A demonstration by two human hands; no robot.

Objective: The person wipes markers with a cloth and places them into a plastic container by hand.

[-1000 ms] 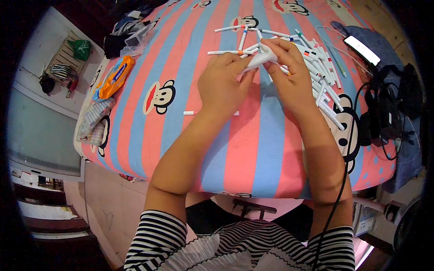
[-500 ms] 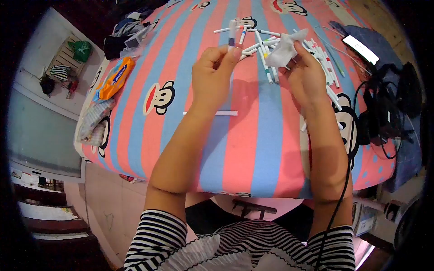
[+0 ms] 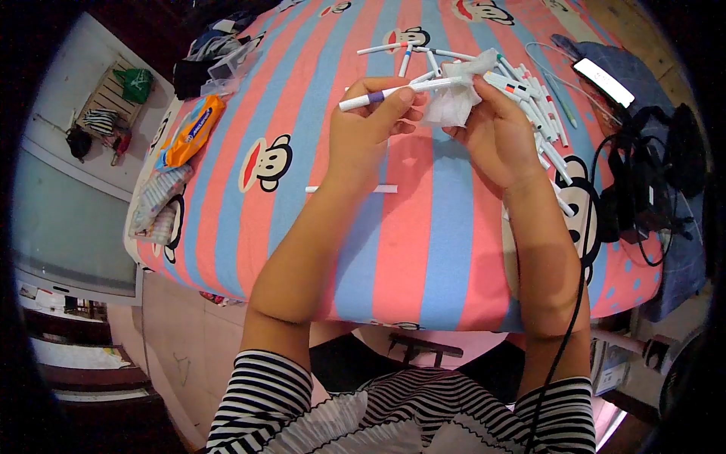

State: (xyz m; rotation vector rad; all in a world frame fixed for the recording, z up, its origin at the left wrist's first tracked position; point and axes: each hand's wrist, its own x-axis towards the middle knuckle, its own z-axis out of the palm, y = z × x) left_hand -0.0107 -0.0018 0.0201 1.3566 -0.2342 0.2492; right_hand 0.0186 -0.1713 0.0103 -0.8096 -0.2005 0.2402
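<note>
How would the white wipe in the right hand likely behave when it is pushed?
The white wipe is probably floppy, as it bunches in soft creases at the right hand. It looks thin, so likely light for its size. Its uneven, crumpled shape seems unlikely to roll.

The person wears a short-sleeved top in bold black-and-white stripes. Its left sleeve (image 3: 261,401) sits at the lower left of the frame, its right sleeve (image 3: 563,412) at the lower right. At bottom centre, the striped chest cloth (image 3: 423,384) has finer lines, beside gathered white fabric panels (image 3: 333,425) with thin, dark, wavy trim. A slim black cable (image 3: 558,359) crosses the right forearm (image 3: 546,250).
</note>
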